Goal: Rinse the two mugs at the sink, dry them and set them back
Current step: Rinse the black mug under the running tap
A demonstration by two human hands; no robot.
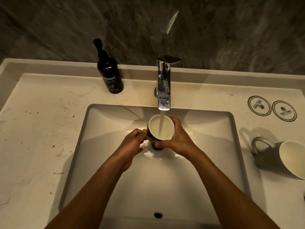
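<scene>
Speckled marble counter [41, 129], white sink [102, 129], stone wall [214, 30]

You have two mugs, one under the tap [161, 127] and one on the counter [280, 156], two round coasters [259, 105] [284, 111], one hand-wash bottle [109, 71], one tap [163, 83], one sink [214, 162] and two hands [132, 144] [177, 138].

Both forearms are bare right up to the bottom of the view, with no sleeve showing. The left hand [132, 142] and the right hand [177, 139] are bare too.
</scene>
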